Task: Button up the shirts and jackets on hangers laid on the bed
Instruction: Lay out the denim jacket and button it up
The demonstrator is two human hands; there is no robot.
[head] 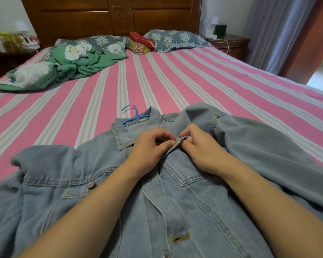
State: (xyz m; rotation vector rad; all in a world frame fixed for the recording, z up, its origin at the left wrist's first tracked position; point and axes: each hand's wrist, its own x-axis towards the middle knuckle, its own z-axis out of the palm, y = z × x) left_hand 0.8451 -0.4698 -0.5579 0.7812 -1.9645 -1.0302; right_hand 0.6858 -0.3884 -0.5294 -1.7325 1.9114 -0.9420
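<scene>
While both hands pinch its placket, the denim jacket [175, 202] lies beneath

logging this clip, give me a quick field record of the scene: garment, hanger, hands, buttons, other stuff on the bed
garment: denim jacket lying front up on striped bed
hanger: blue hanger inside the collar
left hand: pinches the front edge near the collar
right hand: pinches the same edge
buttons: lower buttonhole empty
other: green blanket, pillows

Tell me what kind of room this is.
Most likely a home bedroom: a bed with a pink striped sheet, a carved wooden headboard, pillows, and a nightstand by the curtain.
</scene>
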